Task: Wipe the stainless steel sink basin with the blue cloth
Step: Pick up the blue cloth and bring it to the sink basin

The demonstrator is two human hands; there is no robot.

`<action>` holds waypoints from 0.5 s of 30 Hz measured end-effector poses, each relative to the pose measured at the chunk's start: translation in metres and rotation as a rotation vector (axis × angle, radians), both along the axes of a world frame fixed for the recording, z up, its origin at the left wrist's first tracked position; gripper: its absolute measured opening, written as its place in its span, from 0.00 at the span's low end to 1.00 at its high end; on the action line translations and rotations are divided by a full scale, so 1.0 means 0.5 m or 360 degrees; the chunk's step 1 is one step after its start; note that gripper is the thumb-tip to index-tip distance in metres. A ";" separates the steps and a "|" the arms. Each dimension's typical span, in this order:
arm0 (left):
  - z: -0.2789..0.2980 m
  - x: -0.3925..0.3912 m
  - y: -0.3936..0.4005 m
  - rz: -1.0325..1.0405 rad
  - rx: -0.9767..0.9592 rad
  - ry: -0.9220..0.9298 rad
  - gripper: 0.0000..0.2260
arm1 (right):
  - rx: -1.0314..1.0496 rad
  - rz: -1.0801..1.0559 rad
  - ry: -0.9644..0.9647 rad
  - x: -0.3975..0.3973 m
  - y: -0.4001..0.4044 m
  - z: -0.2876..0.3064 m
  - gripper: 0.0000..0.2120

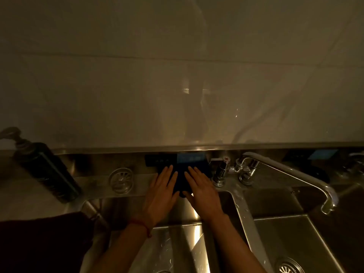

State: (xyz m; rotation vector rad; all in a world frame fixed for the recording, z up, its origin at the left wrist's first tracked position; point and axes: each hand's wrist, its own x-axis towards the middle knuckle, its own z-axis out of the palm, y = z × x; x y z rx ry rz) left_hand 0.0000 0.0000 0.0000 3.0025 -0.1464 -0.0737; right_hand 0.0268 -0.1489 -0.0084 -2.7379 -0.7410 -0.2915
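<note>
Dimly lit, the blue cloth point(180, 181) is seen as a dark, soft, roughly rectangular fold laid flat on the back ledge of the stainless steel sink point(137, 189), above the left basin point(178, 247). It is pressed from both sides: the left hand point(160, 196) is spread flat on its left part, the right hand point(201, 194) flat on its right part, fingers straight and slightly fanned, fingertips toward the wall. Nothing is gripped by either hand; the cloth is only held down under the palms and fingers. A thin red thread band point(141, 226) is worn on the left wrist.

Smooth brushed metal with water streaks and a bright glare is shown in the left basin. A second basin point(295, 239) lies to the right, a round slotted drain point(288, 267) set in its floor. A chrome faucet point(285, 172) with a long curved spout is mounted on the ledge just right of the hands, a short chrome valve point(219, 171) beside it. A round ribbed strainer point(120, 180) is set on the ledge to the left. A dark ridged pump bottle point(46, 170) stands farther left. A dark control panel point(175, 160) with a pale blue display is fixed behind the cloth. Glossy pale wall tile point(118, 85) fills the upper view.
</note>
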 end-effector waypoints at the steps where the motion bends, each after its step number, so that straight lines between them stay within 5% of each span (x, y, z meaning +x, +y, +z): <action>1: 0.006 0.004 -0.002 -0.0023 -0.0011 -0.0127 0.29 | 0.0015 0.0010 -0.0073 0.006 0.002 -0.006 0.27; 10: -0.048 0.029 0.010 -0.0069 0.0075 -0.0087 0.28 | -0.0090 0.0061 -0.0208 0.025 0.015 -0.030 0.28; 15: -0.036 0.027 0.010 -0.0196 0.0224 -0.0426 0.32 | -0.0042 0.0079 -0.0162 0.035 0.010 -0.042 0.31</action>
